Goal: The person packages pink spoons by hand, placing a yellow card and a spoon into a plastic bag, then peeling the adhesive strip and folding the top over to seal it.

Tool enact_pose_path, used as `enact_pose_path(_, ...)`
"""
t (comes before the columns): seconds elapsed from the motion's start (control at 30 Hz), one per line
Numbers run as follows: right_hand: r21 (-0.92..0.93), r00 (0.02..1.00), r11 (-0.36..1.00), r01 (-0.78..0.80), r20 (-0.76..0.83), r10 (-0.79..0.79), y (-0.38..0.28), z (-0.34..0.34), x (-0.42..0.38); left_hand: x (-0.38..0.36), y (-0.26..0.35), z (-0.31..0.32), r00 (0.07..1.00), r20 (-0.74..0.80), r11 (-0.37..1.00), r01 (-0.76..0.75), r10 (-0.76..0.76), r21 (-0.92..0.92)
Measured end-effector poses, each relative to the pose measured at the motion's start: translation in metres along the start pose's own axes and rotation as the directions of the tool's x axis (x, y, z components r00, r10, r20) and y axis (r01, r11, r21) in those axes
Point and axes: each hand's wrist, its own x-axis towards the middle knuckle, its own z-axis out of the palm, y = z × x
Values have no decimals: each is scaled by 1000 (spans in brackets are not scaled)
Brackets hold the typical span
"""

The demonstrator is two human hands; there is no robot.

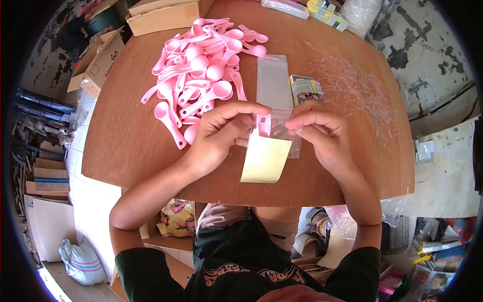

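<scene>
My left hand (216,128) is closed on the top left of a clear plastic bag (276,132). Inside the bag shows the handle of a pink measuring spoon (263,125), with a hole at its end. A pale yellow card (265,158) sits below the handle and hides the rest of the spoon. My right hand (324,132) pinches at the bag's upper right edge, thumb against forefinger. Just beyond the hands lies a stack of flat clear bags (274,83). A small printed box (305,89) rests beside the stack.
A large heap of pink measuring spoons (201,65) covers the table's left side. Thin clear strips (357,90) are scattered at right. A cardboard box (163,17) stands at the back left. Below the table edge, another box holds yellow and pink pieces (177,219).
</scene>
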Motion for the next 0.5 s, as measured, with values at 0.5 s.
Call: enact_pose_path(0.5,-89,999,995,36,44,-33,-1,-3,-1,-3,2,4,992,9,969,-123,124,213)
